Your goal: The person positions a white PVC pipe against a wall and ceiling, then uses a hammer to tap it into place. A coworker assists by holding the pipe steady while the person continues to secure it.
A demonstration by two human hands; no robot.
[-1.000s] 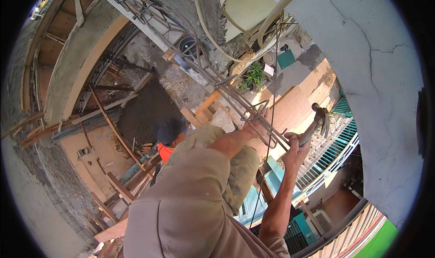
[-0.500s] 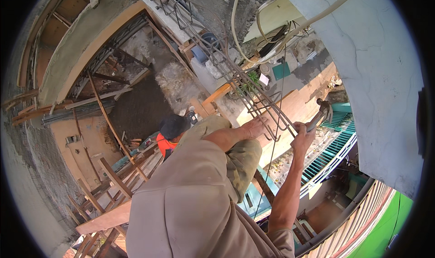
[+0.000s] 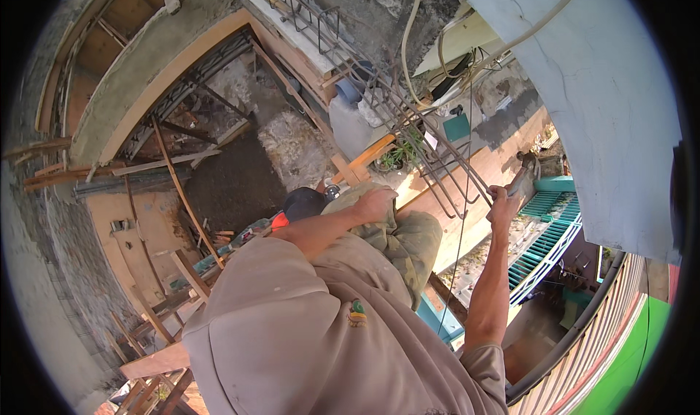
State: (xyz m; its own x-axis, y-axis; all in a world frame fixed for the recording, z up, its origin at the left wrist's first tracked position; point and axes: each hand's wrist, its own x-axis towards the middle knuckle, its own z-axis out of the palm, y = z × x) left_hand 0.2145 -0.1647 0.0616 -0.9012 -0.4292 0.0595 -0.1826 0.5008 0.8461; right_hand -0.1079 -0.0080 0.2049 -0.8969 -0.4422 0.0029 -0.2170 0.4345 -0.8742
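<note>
A claw hammer (image 3: 520,176) is gripped by its handle in my right hand (image 3: 502,205), its head pointing up and away. That fist sits beside the hooked ends of a long steel rebar cage (image 3: 445,171), which slants in from the top; whether they touch I cannot tell. My left hand (image 3: 375,204) is over my bent knee (image 3: 419,240) in patterned trousers. Its fingers look curled, and whatever may be inside them is hidden. A dark cable (image 3: 461,251) hangs between the knee and my right forearm.
Below on the left, a person in a dark cap (image 3: 305,205) is partly hidden by my arm. Timber props (image 3: 179,189) and a curved concrete edge (image 3: 135,72) lie left. On the right are a pale wall (image 3: 605,116), a green railing (image 3: 543,247) and corrugated roofing (image 3: 605,342). A hose (image 3: 539,27) crosses above.
My left hand has left the rebar ends and drawn back to the knee. My right hand and the hammer have shifted slightly right in the picture, as has much of the scene.
</note>
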